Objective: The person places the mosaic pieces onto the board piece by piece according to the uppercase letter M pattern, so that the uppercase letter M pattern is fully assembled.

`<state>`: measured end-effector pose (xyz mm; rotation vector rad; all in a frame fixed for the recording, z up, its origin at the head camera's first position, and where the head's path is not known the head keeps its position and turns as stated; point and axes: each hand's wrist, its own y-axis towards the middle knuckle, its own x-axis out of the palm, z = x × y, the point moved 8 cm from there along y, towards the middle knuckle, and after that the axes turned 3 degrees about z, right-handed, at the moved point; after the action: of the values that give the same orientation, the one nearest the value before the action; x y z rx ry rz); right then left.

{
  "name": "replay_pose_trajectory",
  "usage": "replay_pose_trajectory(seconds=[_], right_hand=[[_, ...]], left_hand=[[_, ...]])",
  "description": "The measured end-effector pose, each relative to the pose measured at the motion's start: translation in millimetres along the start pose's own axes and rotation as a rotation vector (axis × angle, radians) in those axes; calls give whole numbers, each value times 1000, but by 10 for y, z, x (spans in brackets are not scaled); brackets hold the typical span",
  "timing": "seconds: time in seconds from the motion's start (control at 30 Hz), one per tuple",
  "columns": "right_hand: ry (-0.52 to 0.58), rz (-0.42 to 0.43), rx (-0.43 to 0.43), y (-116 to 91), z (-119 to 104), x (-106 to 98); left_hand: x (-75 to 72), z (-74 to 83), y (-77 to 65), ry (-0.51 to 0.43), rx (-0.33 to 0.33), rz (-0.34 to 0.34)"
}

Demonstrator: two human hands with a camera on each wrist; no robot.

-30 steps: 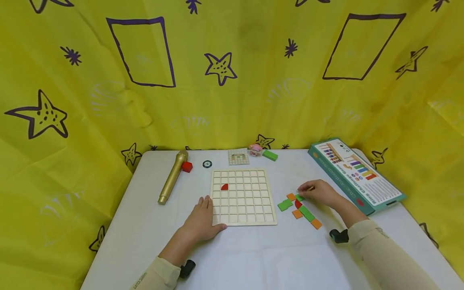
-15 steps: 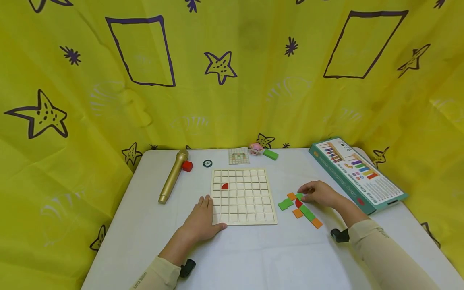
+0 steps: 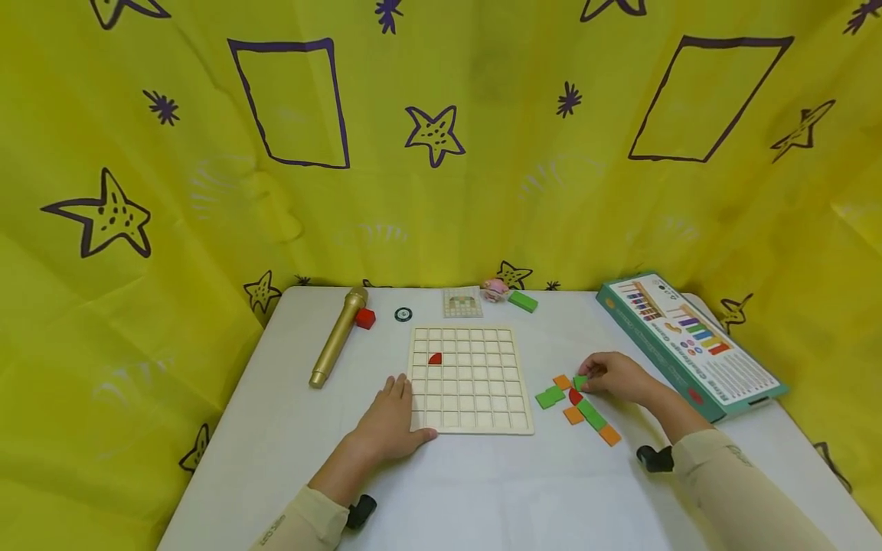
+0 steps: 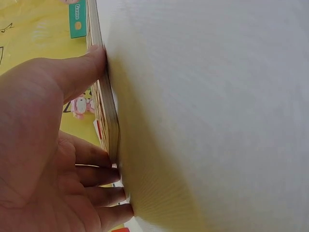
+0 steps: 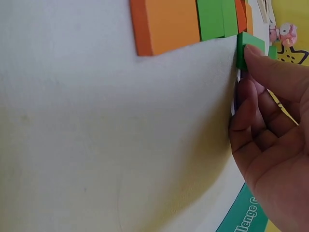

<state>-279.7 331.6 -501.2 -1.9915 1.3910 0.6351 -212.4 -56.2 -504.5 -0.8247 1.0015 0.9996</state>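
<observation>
The right hand (image 3: 615, 378) pinches a green piece (image 3: 580, 381) between thumb and fingers, to the right of the grid board (image 3: 472, 402), beside an orange tile (image 3: 563, 382) and a red quarter-round piece (image 3: 575, 396). The left hand (image 3: 386, 425) lies with straight fingers along the board's left edge, its thumb touching the near edge. One red piece (image 3: 435, 358) sits in the board's second column from the left. Beyond the board, a pattern card (image 3: 462, 302) rests on the table (image 3: 510, 497).
</observation>
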Motion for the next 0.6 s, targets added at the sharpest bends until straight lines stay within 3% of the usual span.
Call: replay_pose_trajectory(seconds=[0.2,0.6], right_hand=[[43,-30,9,-13,38,-7],[83,-31,11,47,-137,-110]], left_hand=[[12,12,-5,2,1,-4],[-10,15,-2,18,-13,0]])
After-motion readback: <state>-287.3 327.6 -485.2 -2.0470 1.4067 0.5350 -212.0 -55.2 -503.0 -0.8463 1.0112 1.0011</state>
